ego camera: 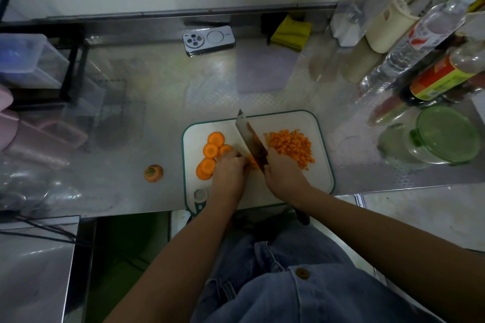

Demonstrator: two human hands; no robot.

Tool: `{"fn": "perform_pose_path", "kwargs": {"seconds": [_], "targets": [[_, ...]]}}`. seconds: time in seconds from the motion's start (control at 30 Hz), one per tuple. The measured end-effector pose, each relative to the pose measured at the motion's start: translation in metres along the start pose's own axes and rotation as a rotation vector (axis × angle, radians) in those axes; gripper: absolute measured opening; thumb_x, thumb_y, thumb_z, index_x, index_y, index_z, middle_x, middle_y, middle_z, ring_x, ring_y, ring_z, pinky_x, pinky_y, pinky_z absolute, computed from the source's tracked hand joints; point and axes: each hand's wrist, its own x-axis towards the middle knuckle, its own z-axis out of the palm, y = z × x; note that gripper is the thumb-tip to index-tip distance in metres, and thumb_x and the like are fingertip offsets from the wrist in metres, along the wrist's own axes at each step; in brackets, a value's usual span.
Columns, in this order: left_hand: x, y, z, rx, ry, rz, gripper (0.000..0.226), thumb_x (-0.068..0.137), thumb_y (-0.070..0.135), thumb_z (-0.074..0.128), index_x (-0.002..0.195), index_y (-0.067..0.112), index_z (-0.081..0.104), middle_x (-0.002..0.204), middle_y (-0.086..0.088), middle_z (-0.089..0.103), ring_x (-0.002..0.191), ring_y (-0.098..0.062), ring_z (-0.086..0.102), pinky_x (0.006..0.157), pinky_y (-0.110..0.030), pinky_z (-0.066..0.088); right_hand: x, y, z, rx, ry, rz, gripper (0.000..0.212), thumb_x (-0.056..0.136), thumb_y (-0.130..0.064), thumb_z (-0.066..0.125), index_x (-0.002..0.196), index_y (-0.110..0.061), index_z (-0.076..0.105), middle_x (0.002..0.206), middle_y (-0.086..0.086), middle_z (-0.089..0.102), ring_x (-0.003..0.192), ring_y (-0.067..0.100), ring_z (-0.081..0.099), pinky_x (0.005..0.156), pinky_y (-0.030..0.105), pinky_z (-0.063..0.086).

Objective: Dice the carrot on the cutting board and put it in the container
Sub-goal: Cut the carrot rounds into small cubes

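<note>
A white cutting board (309,123) with a green rim lies on the steel counter. Several round carrot slices (210,150) sit on its left part. A heap of diced carrot (291,146) covers its right part. My left hand (229,168) has curled fingers pressing down a carrot piece (252,161) in the middle, mostly hidden under the fingers. My right hand (282,173) grips a cleaver (250,136), whose blade stands right beside my left fingers. A glass container with a green lid (443,135) stands to the right of the board.
A carrot top (153,173) lies on the counter left of the board. A phone (208,39) and a yellow cloth (291,33) are at the back. Bottles (430,31) crowd the back right. A black rack with plastic boxes (34,60) stands at the left.
</note>
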Motion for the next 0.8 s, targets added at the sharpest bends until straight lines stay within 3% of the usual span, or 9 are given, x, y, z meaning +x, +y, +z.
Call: {"fn": "perform_pose_path", "kwargs": {"seconds": [0.2, 0.33, 0.47, 0.6, 0.8], "targets": [[0.000, 0.004, -0.002, -0.040, 0.007, -0.015, 0.011, 0.075, 0.002, 0.066, 0.077, 0.007, 0.075, 0.084, -0.013, 0.065, 0.076, -0.028, 0.058, 0.060, -0.026, 0.031, -0.001, -0.001, 0.010, 0.015, 0.018, 0.055, 0.017, 0.092, -0.005, 0.046, 0.110, -0.006, 0.047, 0.095, 0.015, 0.062, 0.086, 0.034, 0.061, 0.063, 0.032, 0.036], [0.001, 0.004, -0.002, -0.044, -0.017, -0.029, 0.009, 0.070, 0.000, 0.069, 0.074, 0.006, 0.074, 0.077, -0.014, 0.062, 0.071, -0.031, 0.057, 0.057, -0.028, 0.032, 0.000, -0.004, 0.015, 0.064, 0.038, 0.064, 0.016, 0.092, -0.005, 0.045, 0.108, -0.005, 0.048, 0.096, 0.017, 0.063, 0.088, 0.038, 0.061, 0.066, 0.040, 0.044], [0.003, 0.001, 0.002, -0.042, -0.021, -0.042, 0.008, 0.071, 0.002, 0.068, 0.076, 0.006, 0.074, 0.080, -0.014, 0.063, 0.073, -0.030, 0.058, 0.058, -0.033, 0.041, 0.007, -0.005, 0.015, 0.033, 0.026, 0.069, 0.017, 0.093, -0.009, 0.046, 0.110, -0.004, 0.047, 0.099, 0.017, 0.062, 0.091, 0.037, 0.060, 0.068, 0.039, 0.043], [0.002, 0.005, -0.003, -0.050, -0.015, -0.062, 0.006, 0.069, 0.000, 0.070, 0.069, 0.005, 0.073, 0.075, -0.015, 0.061, 0.069, -0.030, 0.057, 0.057, -0.028, 0.033, 0.007, -0.001, 0.009, 0.047, 0.080, 0.033, 0.020, 0.094, -0.009, 0.046, 0.112, 0.000, 0.048, 0.097, 0.019, 0.062, 0.090, 0.037, 0.060, 0.070, 0.040, 0.042], [0.005, 0.008, -0.007, -0.048, -0.020, -0.134, 0.012, 0.080, 0.004, 0.063, 0.075, 0.002, 0.073, 0.081, -0.016, 0.059, 0.073, -0.029, 0.056, 0.061, -0.033, 0.037, 0.001, 0.000, 0.005, 0.048, 0.077, -0.017, 0.021, 0.094, -0.011, 0.046, 0.113, -0.002, 0.047, 0.094, 0.017, 0.063, 0.086, 0.035, 0.061, 0.066, 0.037, 0.041]]}}
